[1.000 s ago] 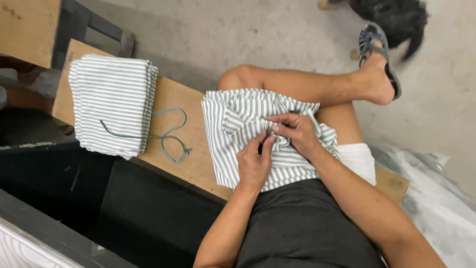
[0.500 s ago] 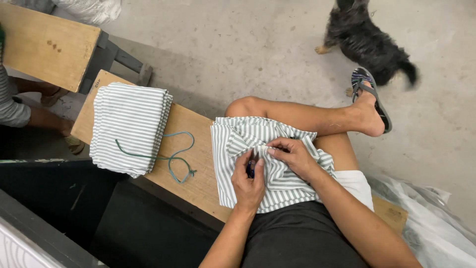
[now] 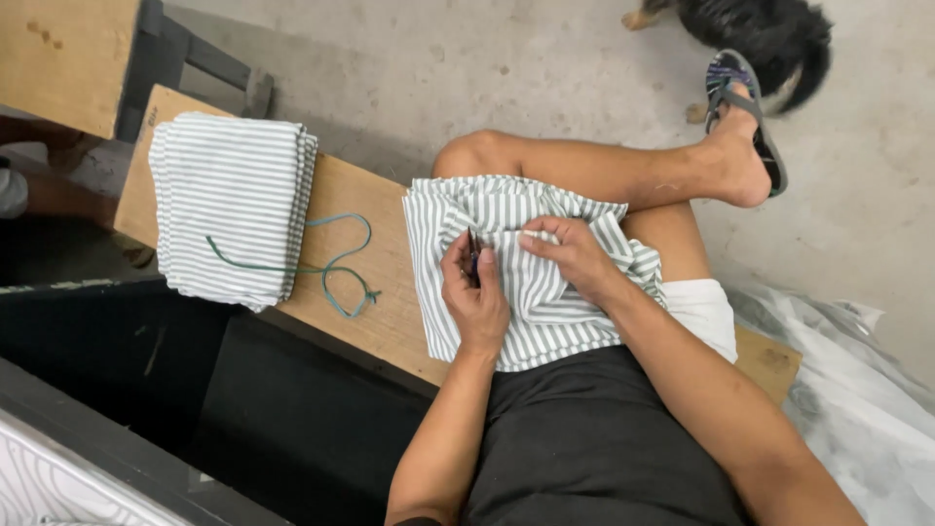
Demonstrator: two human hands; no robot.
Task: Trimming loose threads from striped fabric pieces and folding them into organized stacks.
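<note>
A green-and-white striped cloth (image 3: 545, 302) lies over my lap and the wooden bench (image 3: 360, 292). My left hand (image 3: 474, 292) rests on it, pinching a small dark tool (image 3: 472, 261) whose kind I cannot make out. My right hand (image 3: 575, 255) presses and pinches a fold of the same cloth just to the right, fingertips close to the tool. My crossed leg with a sandal (image 3: 745, 117) lies beyond the cloth.
A folded stack of striped cloth (image 3: 229, 205) sits on the bench's left end with a green cord (image 3: 336, 273) trailing off it. A black dog (image 3: 760, 34) stands at the top right. Clear plastic sheeting (image 3: 857, 399) lies at right; another person's arm (image 3: 49, 195) shows at left.
The view has shifted slightly and the dog has moved toward the top edge. My hands stay on the cloth, the left one now holding the tool against the fold.
</note>
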